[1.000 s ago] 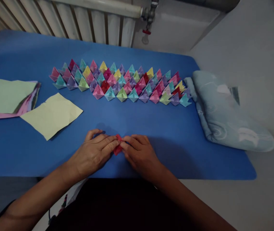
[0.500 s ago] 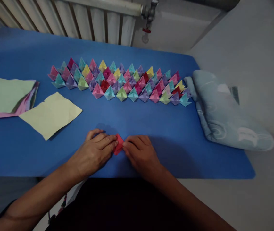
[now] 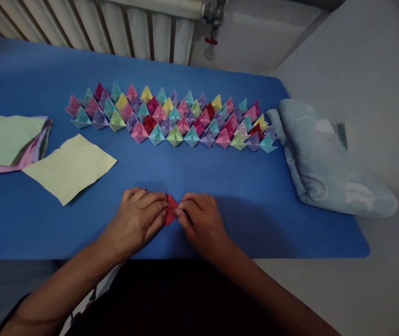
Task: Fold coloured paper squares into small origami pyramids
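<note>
Holding a small red paper (image 3: 171, 211) at the lower centre of the frame, against the blue table top (image 3: 153, 168), between left hand (image 3: 134, 219) and right hand (image 3: 202, 221). Pressing on its left part with the laid-over fingers of the left hand; pinching its right corner, so far as can be made out, between thumb and fingertips of the right. Suggesting, by the compact outline and the line across its middle, a folding step in hand, probably the working of a crease or flap towards the right corner. Calling next, in all likelihood, for steady pressure on the left and a fine, controlled pinch along the fold on the right, without skewing the layers. Displaying, across the upper middle of the frame, staggered rows of many-coloured folded paper pieces (image 3: 174, 115); including, at middle left, a pale yellow sheet (image 3: 73, 168) beside a stack of coloured sheets (image 3: 10, 140), and, at right, a folded blanket (image 3: 325, 161). Losing part of the stack to the left edge and part of the radiator (image 3: 117, 28) to the upper edge. Hiding the left thumb and the red paper's left part beneath the left hand; leaving the number of layers unreadable in dim light.
</note>
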A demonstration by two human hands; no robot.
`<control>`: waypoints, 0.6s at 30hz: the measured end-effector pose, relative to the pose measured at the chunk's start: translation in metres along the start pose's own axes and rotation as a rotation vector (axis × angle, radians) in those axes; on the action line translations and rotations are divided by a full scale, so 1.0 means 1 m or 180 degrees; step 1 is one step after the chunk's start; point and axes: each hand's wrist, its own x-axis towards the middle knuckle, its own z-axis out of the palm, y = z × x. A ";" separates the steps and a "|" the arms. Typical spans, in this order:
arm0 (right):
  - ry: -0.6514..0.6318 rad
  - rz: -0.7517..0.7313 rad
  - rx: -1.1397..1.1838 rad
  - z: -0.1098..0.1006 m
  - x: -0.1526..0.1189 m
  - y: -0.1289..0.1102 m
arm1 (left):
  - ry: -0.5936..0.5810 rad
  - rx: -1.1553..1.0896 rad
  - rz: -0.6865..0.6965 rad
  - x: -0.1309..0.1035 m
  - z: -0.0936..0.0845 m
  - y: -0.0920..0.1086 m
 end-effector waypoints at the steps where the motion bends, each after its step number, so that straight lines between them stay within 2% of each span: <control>1: 0.0008 0.0021 -0.0008 0.000 0.000 0.000 | 0.0018 -0.0022 -0.0060 0.001 0.000 0.001; 10: 0.0153 0.0040 -0.0105 0.007 0.004 -0.002 | 0.0178 0.0062 -0.0571 0.002 0.003 0.005; 15: 0.0025 0.0056 -0.0150 0.005 0.007 -0.002 | 0.0011 0.0081 -0.0779 0.005 -0.001 0.007; 18: -0.0075 0.0106 -0.0263 0.004 0.008 -0.003 | 0.0037 0.0095 -0.0848 0.007 0.000 0.007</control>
